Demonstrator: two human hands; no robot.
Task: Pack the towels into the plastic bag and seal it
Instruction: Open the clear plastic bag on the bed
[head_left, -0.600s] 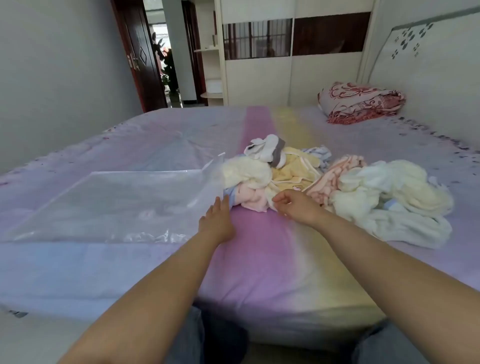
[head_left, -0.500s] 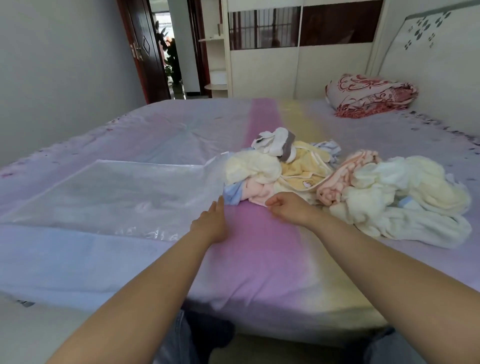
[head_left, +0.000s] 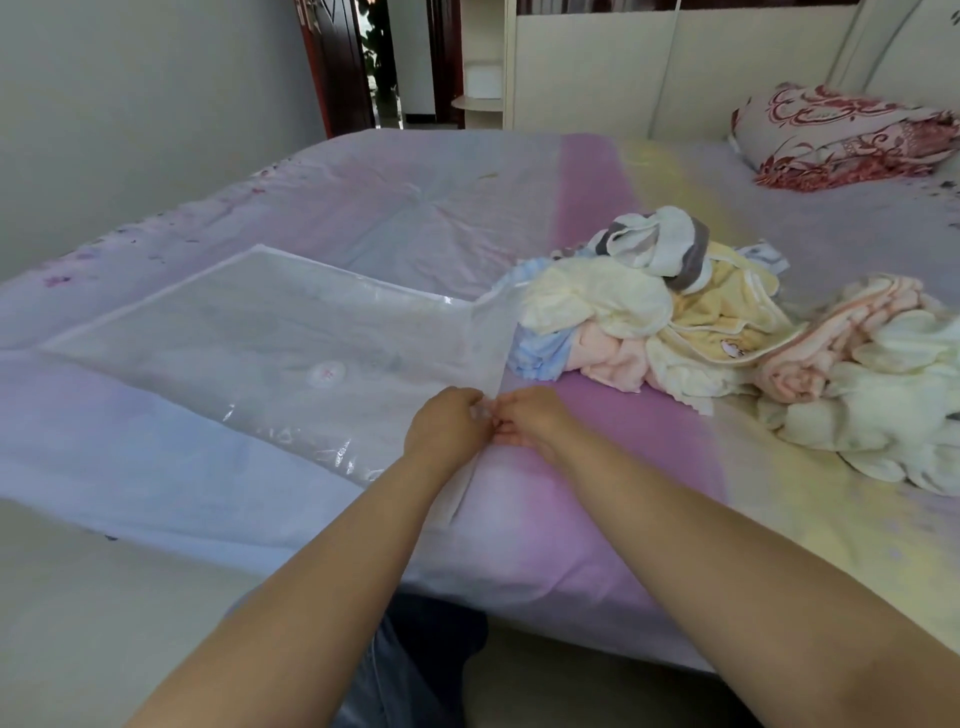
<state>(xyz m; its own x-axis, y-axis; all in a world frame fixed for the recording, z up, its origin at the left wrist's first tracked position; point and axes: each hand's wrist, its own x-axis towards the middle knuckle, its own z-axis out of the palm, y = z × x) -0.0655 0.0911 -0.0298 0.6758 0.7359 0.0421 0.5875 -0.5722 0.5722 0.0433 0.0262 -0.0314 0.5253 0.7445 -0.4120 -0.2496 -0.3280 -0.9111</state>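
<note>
A large clear plastic bag (head_left: 270, 343) lies flat on the bed, its open end toward the right. A heap of towels (head_left: 717, 332) in cream, yellow, pink, blue and white-grey sits just right of that end, with more cream towels (head_left: 883, 410) further right. My left hand (head_left: 447, 421) and my right hand (head_left: 535, 415) meet at the near corner of the bag's open edge, fingers pinching the plastic there. The far corner of the opening rests against the towel heap.
The bed (head_left: 597, 467) has a pastel striped sheet; its near edge runs below my forearms. A red-patterned folded quilt (head_left: 841, 135) lies at the back right. A wardrobe and a doorway stand behind the bed.
My right hand has left the towel heap and moved left to the bag's edge. My left hand shifted slightly and closed on the same corner. The camera has tilted down and left.
</note>
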